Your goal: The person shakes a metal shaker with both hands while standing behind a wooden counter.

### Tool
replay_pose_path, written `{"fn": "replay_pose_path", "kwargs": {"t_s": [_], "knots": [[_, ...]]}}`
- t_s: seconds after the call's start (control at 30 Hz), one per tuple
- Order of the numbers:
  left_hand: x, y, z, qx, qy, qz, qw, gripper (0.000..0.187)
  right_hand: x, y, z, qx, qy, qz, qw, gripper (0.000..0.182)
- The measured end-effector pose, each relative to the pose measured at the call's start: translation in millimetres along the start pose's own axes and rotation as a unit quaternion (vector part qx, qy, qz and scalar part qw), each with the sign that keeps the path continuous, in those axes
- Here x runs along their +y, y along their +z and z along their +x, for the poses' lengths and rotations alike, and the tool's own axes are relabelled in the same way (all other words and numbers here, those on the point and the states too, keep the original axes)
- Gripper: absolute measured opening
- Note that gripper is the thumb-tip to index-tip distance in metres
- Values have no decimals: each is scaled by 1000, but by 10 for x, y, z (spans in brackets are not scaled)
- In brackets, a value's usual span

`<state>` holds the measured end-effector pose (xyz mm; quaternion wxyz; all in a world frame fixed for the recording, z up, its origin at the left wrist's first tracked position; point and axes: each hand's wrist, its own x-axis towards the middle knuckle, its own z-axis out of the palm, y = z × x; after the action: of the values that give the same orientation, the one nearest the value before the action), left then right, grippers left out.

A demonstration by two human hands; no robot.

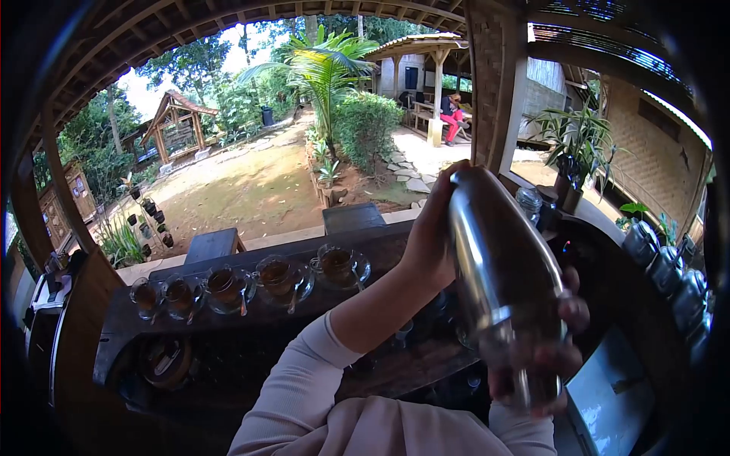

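From here I have the long silver metal cylinder [498,235] raised and tilted above the dark wooden table [122,327], both hands on it. The left hand [437,235] has its grip closed along the upper side, most of the fingers hidden behind the metal; the right hand [551,372] wraps its grip around the blurred lower end. To the left, five clear glass cups of brown liquid [275,275] stand in a row on glass saucers with spoons. I see a clear glass jar [528,202] just beyond the cylinder.
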<state>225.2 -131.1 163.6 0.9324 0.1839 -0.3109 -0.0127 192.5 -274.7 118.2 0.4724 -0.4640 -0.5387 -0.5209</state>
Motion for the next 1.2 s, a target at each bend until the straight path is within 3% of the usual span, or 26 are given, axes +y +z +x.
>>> {"fn": "replay_pose_path", "kwargs": {"t_s": [0.07,0.1,0.13,0.2,0.27,0.3,0.33,0.37,0.4,0.47,0.5,0.53,0.57,0.6,0.63,0.67,0.73,0.8,0.87,0.9,0.93,1.0,1.03,1.07,1.13,1.2], "knots": [[-81,-458,359,-2,-114,-27,993,37,471,38,305,-11,-157,-60,986,49],[-204,-716,517,34,-114,-28,992,42,714,103,298,32,-87,-52,994,45],[-283,-664,596,194,-60,-39,978,45,732,136,258,95,93,-171,976,43],[-272,-397,552,147,-78,-42,985,44,688,1,422,150,121,-104,976,50],[-155,-49,475,60,-95,-34,993,38,403,-137,353,88,0,54,995,54],[-120,175,380,1,-56,19,998,34,464,-52,344,89,0,59,994,54],[-131,354,357,-84,-43,-35,995,33,555,80,336,191,-194,67,960,54],[-114,352,393,-82,-38,-21,996,35,615,164,353,284,-377,72,879,54],[-105,333,444,-76,-34,-6,997,37,625,96,418,287,-374,78,879,54],[-260,-196,801,4,-47,16,999,45,679,-174,577,49,-214,-197,955,49],[-343,-530,913,18,-45,-4,999,46,853,-129,550,93,-74,-192,974,47],[-336,-484,852,172,-49,25,984,44,969,-41,533,132,67,-182,972,46],[-322,-445,792,140,-57,-8,989,43,971,-69,539,158,120,-105,974,46],[-295,-408,759,104,-63,-38,992,42,928,-167,430,161,27,-171,972,46],[-234,-219,634,54,-57,-23,997,42,772,-179,434,133,-109,-67,983,50],[-178,-20,515,37,-50,-13,998,42,659,-145,362,135,-105,-55,984,50],[-142,273,217,-121,37,42,991,34,425,-65,218,110,-71,-75,989,48],[-69,195,157,-84,79,143,983,36,230,1,97,81,-37,-91,992,48],[-10,-363,339,52,-51,47,996,42,570,14,155,-30,-60,-145,987,44],[-44,-523,384,203,18,46,978,45,814,234,181,32,-33,-91,995,40],[-28,-526,249,196,35,50,979,45,922,433,138,156,153,7,976,43],[15,-380,75,231,23,-18,973,44,753,370,159,186,103,80,974,45],[38,-322,-44,155,37,-6,987,41,489,261,158,127,56,91,986,50],[81,-119,-209,150,45,44,987,39,308,194,23,102,12,-42,994,40],[132,172,-413,59,121,131,982,37,281,344,16,64,-11,-16,998,41],[327,-111,-420,83,46,-2,995,46,224,482,5,2,-57,-5,998,42]]}}
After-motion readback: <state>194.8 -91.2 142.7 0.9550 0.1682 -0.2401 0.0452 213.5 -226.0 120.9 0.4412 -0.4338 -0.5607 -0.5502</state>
